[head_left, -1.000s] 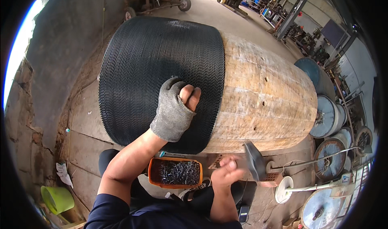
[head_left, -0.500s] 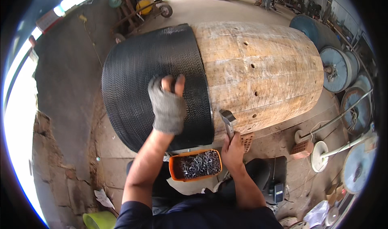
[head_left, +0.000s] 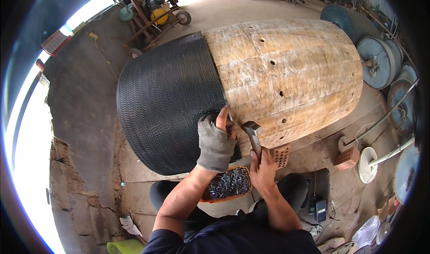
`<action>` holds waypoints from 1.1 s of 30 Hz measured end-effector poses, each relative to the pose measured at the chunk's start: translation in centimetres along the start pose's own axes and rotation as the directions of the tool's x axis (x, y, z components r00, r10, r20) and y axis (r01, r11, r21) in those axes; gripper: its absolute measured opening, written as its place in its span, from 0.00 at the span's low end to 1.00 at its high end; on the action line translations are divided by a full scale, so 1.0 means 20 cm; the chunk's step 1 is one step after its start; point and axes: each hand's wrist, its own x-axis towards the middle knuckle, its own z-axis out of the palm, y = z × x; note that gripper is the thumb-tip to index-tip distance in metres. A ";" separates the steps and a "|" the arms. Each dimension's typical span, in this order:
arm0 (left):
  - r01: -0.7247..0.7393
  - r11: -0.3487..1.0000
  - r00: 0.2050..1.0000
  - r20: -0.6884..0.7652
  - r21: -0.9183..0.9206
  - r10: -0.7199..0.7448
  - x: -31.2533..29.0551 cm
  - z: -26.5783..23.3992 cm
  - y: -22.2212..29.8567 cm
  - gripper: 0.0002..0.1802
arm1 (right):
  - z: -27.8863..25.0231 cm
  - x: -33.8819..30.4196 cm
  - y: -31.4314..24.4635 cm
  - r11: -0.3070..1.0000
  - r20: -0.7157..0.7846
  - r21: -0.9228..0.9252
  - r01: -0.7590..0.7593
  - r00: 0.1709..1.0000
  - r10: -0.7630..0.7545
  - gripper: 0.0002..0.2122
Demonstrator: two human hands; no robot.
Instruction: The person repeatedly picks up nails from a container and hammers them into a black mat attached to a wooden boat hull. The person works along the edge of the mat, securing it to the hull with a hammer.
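A large wooden drum (head_left: 304,70) lies in front of me, its left part wrapped in a black, finely ridged covering (head_left: 165,92). My left hand (head_left: 216,142), in a grey glove with bare fingertips, is at the covering's right edge. Its thumb and forefinger are drawn together by a thin pale sliver too small to name. My right hand (head_left: 263,166) is bare and closed round the handle of a hammer (head_left: 253,135). The hammer's head is raised just right of the left fingers. Below my hands, an orange tub (head_left: 219,200) holds many small nails (head_left: 230,182), partly hidden by my left wrist.
Beside the drum are a perforated brick (head_left: 281,157) and another brick (head_left: 347,158). Large spools (head_left: 376,68) and a metal bar (head_left: 380,115) line the right side. A phone-like device (head_left: 320,211) lies by my right knee. A dark sheet (head_left: 85,92) stands at left.
My left hand has moved right and nearer, from over the black covering to its edge beside the hammer. The right hand keeps its hold on the hammer. The view has shifted slightly.
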 end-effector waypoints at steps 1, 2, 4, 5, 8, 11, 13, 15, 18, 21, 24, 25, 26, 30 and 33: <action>-0.003 0.998 0.999 -0.045 0.067 0.006 0.00 0.02 0.01 0.41 | 0.00 0.00 -0.01 1.000 -0.002 0.011 0.018 1.000 -0.017 0.09; 0.000 0.992 0.996 -0.094 0.128 0.012 0.02 0.06 0.02 0.41 | 0.00 0.01 -0.02 0.999 -0.007 0.029 0.022 1.000 -0.021 0.10; 0.063 0.992 0.993 -0.104 0.113 -0.051 0.00 0.11 -0.01 0.43 | -0.01 0.03 -0.06 0.997 -0.016 0.067 0.029 0.999 -0.028 0.10; 0.125 0.991 0.990 -0.068 0.038 -0.122 0.01 0.12 0.00 0.44 | -0.02 0.04 -0.08 0.997 -0.026 0.076 0.018 1.000 -0.016 0.11; 0.162 0.986 0.987 -0.027 0.042 -0.161 0.01 0.11 0.03 0.44 | -0.03 0.06 -0.10 0.998 0.023 0.048 -0.039 0.999 0.038 0.13; 0.074 0.995 0.996 -0.060 0.070 -0.069 0.00 0.13 0.00 0.45 | -0.03 0.07 -0.08 0.996 0.092 0.013 -0.093 0.992 0.092 0.14; 0.067 0.993 0.995 -0.076 0.098 -0.060 -0.01 0.15 -0.02 0.46 | -0.05 0.06 -0.12 0.987 -0.039 0.147 -0.066 0.997 0.072 0.12; 0.042 0.976 0.993 -0.114 0.213 -0.018 -0.01 0.16 -0.01 0.47 | -0.05 0.07 -0.14 0.996 -0.010 0.059 -0.062 0.998 0.062 0.08; 0.040 0.961 0.991 -0.135 0.272 -0.003 -0.03 0.11 0.04 0.48 | -0.06 0.11 -0.14 0.984 0.150 -0.080 -0.157 0.974 0.168 0.06; -0.122 0.966 0.979 -0.131 0.227 0.154 -0.17 -0.03 0.11 0.50 | -0.10 0.11 -0.18 0.979 -0.261 0.171 0.109 0.963 -0.062 0.06; -0.122 0.987 0.991 0.063 0.105 0.115 -0.44 -0.03 0.12 0.33 | -0.07 0.07 -0.12 0.999 -0.072 0.034 0.030 0.997 -0.028 0.08; -0.176 0.981 0.976 0.146 0.084 0.163 -0.53 0.02 0.06 0.27 | -0.07 0.09 -0.13 0.997 0.012 -0.072 0.030 0.999 -0.029 0.08; -0.156 0.985 0.953 0.274 0.076 0.130 -0.62 0.05 0.04 0.23 | -0.01 0.09 -0.06 0.987 0.169 -0.140 -0.082 0.980 0.105 0.08; -0.067 0.986 0.785 0.618 0.155 -0.044 -0.86 0.13 0.01 0.13 | -0.03 0.03 -0.08 0.947 -0.078 0.320 0.020 0.997 0.005 0.12; -0.042 0.998 0.773 0.635 0.043 0.006 -0.83 0.13 0.00 0.12 | 0.03 0.08 -0.10 0.860 -0.450 0.404 0.311 0.886 -0.109 0.15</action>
